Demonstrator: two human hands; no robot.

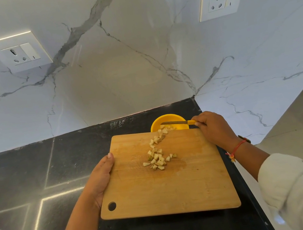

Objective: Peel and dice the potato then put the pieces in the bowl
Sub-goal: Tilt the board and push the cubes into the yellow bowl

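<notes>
Our left hand grips the board by its left edge, thumb on top, fingers probably curled beneath. Our right hand has its fingers closed round the knife, blade across the bowl. Diced potato lies mid-board, trailing towards the bowl on the worktop.

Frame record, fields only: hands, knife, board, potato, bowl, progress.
left hand: grips the left edge of the rectangular wooden cutting board, thumb on top
right hand: holds the yellow-handled knife
knife: blade lies across the round yellow bowl, at the board's far edge
board: far edge overlaps the bowl's near rim, above the black stone counter
diced potato pieces: main heap mid-board, a trail leading to the blade
progress: dicing looks done; many pieces not yet in the bowl
</notes>
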